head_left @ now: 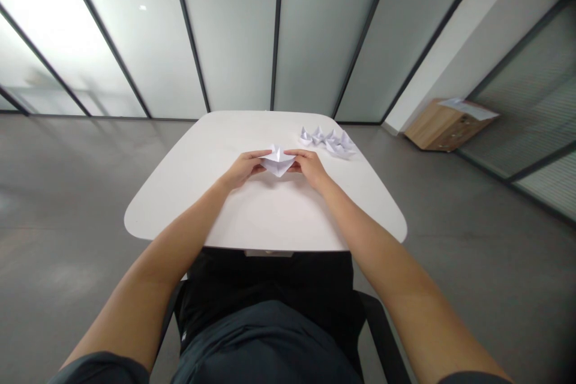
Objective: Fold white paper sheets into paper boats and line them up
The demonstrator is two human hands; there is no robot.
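Observation:
A folded white paper boat is held between my two hands over the middle of the table. My left hand pinches its left end, thumb and fingers closed on the paper. At the opposite end, my right hand grips the boat in the same way. The boat's pointed middle peak stands up between the hands, and its lower edge faces me. Some fingertips are hidden behind the paper.
Several finished paper boats stand clustered at the white table's back right. Frosted glass panels rise behind it. A wooden cabinet with papers on top stands on the floor at the right.

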